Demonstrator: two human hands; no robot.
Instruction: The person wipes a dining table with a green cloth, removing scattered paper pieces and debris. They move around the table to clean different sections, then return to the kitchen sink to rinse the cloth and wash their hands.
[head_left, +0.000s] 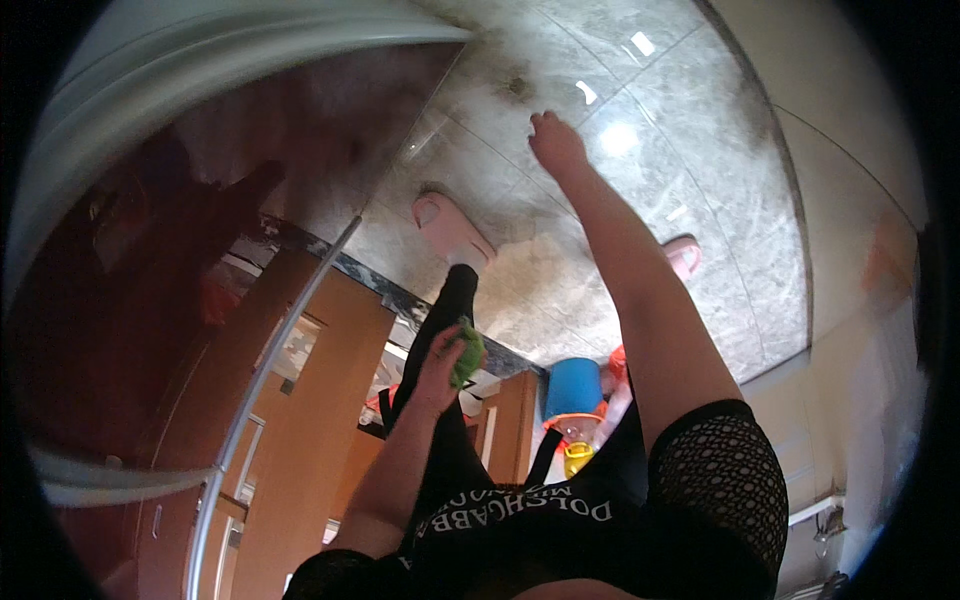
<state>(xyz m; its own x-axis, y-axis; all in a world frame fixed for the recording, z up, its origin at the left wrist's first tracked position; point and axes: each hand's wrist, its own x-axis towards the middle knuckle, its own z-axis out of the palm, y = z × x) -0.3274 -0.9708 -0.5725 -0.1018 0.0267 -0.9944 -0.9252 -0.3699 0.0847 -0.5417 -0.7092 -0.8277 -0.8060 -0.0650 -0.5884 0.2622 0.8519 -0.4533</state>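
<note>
My left hand (439, 371) is closed around a crumpled green cloth or sponge (469, 354), low beside my black-clad leg. The right arm reaches forward over grey marbled floor tiles (697, 172). My right hand (556, 146) is seen from the back with its fingers partly bent; no object shows in it, though its palm is hidden. To the left stands a large glossy dark red panel (315, 112) with a metal edge, which mirrors part of an arm. My feet are in pink slippers, one (454, 229) near the panel and the other (682, 257) partly behind my right forearm.
Brown wooden cabinets (319, 375) line the left below the panel. Behind my legs are a blue bucket (574, 386), an orange-rimmed basin (574, 420) and a yellow container (578, 457). A pale wall or panel (832, 195) borders the floor on the right.
</note>
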